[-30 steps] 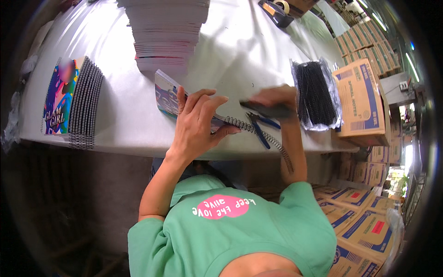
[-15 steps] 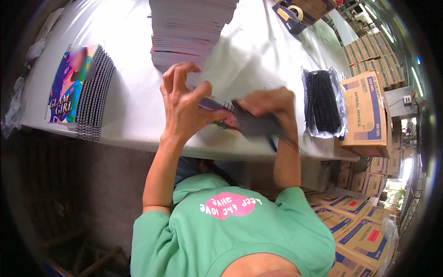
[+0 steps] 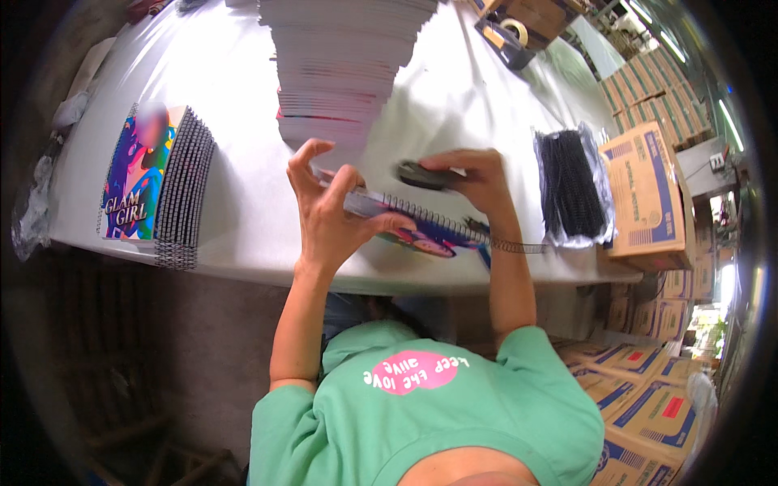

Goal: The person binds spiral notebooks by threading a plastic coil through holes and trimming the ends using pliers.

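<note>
My left hand (image 3: 328,215) pinches one end of a notebook (image 3: 433,241) with a colorful cover, its thumb along the near side and its fingers over the top. A black spiral coil (image 3: 429,214) runs along the notebook's upper edge, and its loose tail (image 3: 523,248) sticks out past the right end, by my right wrist. My right hand (image 3: 480,170), smeared by motion, grips a dark, flat, rounded pad (image 3: 425,176). The pad is just above the coil and apart from it. Its exact kind cannot be made out.
Spiral-bound notebooks (image 3: 134,178) stand stacked at the left. A tall pile of unbound pads (image 3: 332,73) rises ahead. To the right lie black coils (image 3: 571,186) in plastic, next to a carton (image 3: 648,194). A tape dispenser (image 3: 506,44) sits far right; more cartons (image 3: 648,405) are below.
My right hand has lifted the dark pad up and away from the notebook, uncovering the coil along its edge. My left hand keeps its hold. The whole view has shifted slightly.
</note>
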### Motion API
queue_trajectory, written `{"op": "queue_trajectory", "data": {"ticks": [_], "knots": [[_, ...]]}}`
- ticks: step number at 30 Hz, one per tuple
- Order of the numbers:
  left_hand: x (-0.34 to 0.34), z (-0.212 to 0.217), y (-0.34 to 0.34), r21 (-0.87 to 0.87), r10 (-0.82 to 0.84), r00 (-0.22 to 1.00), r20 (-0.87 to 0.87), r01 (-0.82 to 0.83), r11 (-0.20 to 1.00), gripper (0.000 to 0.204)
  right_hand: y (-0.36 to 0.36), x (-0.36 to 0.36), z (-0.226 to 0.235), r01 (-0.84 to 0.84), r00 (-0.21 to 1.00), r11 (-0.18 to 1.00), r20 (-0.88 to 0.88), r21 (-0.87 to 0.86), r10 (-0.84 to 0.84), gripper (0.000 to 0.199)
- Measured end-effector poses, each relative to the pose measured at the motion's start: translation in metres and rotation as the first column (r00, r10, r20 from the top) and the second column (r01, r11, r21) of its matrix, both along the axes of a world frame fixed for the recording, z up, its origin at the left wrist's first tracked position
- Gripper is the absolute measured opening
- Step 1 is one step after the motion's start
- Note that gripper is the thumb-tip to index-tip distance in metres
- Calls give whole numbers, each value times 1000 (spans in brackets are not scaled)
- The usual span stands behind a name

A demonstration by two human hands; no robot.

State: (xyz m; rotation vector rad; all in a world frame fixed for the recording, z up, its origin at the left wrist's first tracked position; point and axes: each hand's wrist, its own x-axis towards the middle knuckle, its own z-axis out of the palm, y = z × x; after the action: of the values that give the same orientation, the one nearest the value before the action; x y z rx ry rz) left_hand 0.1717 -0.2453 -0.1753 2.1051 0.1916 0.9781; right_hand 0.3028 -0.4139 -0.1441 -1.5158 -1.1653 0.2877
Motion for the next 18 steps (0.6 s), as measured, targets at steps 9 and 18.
{"op": "queue_trajectory", "data": {"ticks": [9, 18], "knots": [[7, -22, 10, -108, -12, 991, 136, 27, 994, 71, 8, -10, 22, -269, 963, 959, 23, 91, 268, 31], [16, -31, 20, -402, -175, 972, 158, 225, 888, 89, 23, -4, 12, -71, 990, 992, 111, -102, 82, 40]]}}
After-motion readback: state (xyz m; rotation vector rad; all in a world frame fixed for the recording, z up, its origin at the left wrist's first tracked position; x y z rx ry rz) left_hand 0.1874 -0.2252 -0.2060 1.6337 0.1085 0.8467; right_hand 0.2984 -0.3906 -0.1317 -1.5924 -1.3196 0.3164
